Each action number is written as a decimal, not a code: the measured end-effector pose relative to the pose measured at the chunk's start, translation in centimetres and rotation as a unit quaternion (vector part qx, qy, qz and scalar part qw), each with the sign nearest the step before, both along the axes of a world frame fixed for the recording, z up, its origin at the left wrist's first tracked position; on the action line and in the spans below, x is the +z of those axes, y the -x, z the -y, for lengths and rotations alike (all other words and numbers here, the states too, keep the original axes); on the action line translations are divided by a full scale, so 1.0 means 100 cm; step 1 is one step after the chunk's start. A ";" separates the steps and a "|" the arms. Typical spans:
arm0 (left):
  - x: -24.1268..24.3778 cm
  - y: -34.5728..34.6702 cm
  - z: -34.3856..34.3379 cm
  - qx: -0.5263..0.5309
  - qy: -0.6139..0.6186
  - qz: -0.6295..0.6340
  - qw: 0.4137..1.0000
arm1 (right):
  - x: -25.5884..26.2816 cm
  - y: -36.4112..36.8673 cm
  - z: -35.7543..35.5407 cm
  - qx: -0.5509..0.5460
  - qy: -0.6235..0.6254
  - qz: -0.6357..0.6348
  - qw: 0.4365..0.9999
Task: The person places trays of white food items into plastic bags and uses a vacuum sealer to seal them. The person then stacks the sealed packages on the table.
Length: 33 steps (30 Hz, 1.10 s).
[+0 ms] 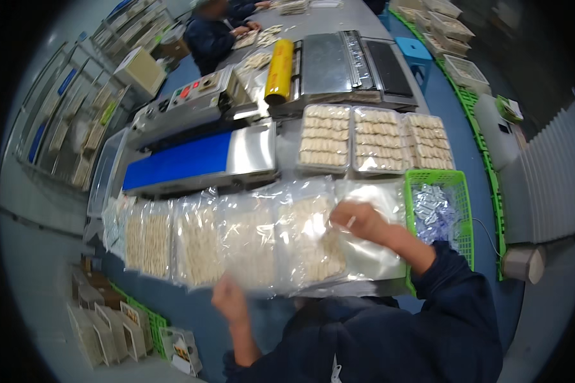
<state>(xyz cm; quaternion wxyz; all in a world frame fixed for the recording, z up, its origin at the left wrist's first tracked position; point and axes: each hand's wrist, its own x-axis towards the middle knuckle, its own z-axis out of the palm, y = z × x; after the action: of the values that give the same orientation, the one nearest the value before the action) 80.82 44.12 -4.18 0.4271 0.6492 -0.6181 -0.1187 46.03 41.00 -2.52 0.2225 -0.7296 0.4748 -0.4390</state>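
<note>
Several clear plastic bags [199, 239] with rows of pale food pieces lie side by side along the near edge of the steel table. My left hand [229, 297] is blurred at the lower edge of one bag; its grip cannot be made out. My right hand [359, 220], fingers curled, is over the right edge of another filled bag [311, 244], beside a flat, shiny clear bag [376, 253]. Whether it pinches plastic is unclear. A green basket [465, 191] with small silvery and bluish packets stands right of it. Beyond are filled clear trays [323, 139].
A machine with a blue belt [182, 158] stands behind the bags. A yellow film roll [279, 72] and a wrapping machine [328, 62] are farther back. A co-worker [211, 38] handles pale pieces at the table's far left. A blue stool [413, 50] stands to the right.
</note>
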 end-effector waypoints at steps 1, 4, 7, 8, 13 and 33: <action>0.011 0.004 -0.002 0.001 0.053 0.010 0.999 | -0.009 0.051 0.019 -0.083 0.004 0.024 0.996; 0.018 0.007 -0.007 0.012 -0.019 0.053 0.998 | -0.047 0.222 0.033 -0.419 -0.023 -0.085 0.904; 0.009 0.017 -0.014 0.042 -0.022 0.018 0.999 | -0.078 0.328 0.022 -0.516 -0.199 -0.201 0.808; 0.005 0.026 -0.010 0.045 0.003 -0.006 0.999 | -0.105 0.376 0.010 -0.525 -0.240 -0.194 0.793; 0.016 0.039 -0.016 0.057 -0.039 0.077 0.995 | -0.102 0.378 0.018 -0.461 -0.412 0.029 0.785; 0.020 0.031 -0.003 0.113 -0.003 0.012 0.994 | 0.015 0.328 -0.006 -0.136 -0.077 0.448 0.881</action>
<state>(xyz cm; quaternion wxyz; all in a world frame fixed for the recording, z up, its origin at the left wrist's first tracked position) 77.70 44.45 -2.22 0.4284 0.7172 -0.5459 -0.0637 13.19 41.62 -0.98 0.4053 -0.3643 0.4514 -0.7066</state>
